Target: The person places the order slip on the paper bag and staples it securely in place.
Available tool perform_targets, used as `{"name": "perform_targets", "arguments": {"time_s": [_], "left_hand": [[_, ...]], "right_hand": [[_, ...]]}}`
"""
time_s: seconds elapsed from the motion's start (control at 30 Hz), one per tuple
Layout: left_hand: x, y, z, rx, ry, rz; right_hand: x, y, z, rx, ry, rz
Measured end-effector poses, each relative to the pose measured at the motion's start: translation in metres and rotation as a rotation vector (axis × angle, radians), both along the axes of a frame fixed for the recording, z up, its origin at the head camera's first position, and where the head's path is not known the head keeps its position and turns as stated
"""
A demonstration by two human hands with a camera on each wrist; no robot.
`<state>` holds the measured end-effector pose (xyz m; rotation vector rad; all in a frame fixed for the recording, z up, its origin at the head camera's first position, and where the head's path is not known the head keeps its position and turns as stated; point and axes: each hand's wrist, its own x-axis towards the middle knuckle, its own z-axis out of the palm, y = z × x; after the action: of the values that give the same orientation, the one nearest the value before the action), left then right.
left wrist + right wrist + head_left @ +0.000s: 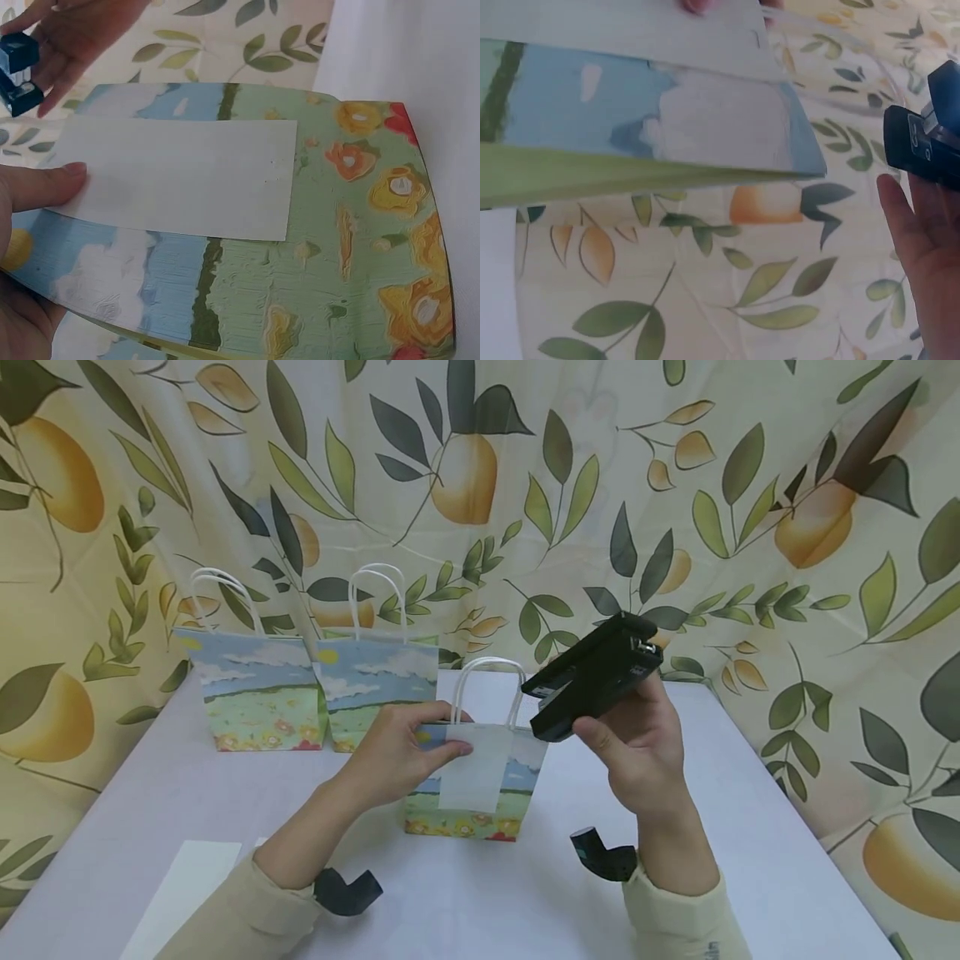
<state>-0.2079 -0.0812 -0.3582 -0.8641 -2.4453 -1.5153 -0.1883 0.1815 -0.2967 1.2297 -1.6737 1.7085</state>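
A paper gift bag [461, 824] printed with sky, clouds and flowers stands at the table's middle. My left hand [393, 752] pinches its top edge together with a blank white card [476, 781], thumb on the card and fingers behind the bag. In the left wrist view the card [187, 180] lies flat against the bag's front. Up and to the right of the bag, apart from it, my right hand [645, 752] holds a black stapler [592, 681] with its mouth apart. A small staple-like mark [757, 37] shows near the card's edge in the right wrist view.
Two similar bags, one at the back left [255, 693] and one beside it [375, 672], stand with white twisted handles up. White paper [187, 885] lies at the front left of the white table [480, 910]. A fruit-patterned curtain [480, 568] hangs behind.
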Motion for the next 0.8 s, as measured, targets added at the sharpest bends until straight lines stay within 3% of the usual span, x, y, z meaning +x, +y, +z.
{"name": "perform_targets", "arguments": {"time_s": [0.2,0.5,0.8], "left_hand": [[-0.001,0.0,-0.001,0.023,0.001,-0.008],[-0.001,0.001,-0.001,0.037,-0.011,-0.008],[-0.001,0.001,0.0,0.031,-0.002,-0.005]], "right_hand": [[-0.009,0.016,-0.001,0.035,-0.066,-0.083],[-0.029,0.031,-0.019,0.079,-0.376,-0.204],[-0.051,0.043,-0.036,0.192,-0.602,-0.361]]}}
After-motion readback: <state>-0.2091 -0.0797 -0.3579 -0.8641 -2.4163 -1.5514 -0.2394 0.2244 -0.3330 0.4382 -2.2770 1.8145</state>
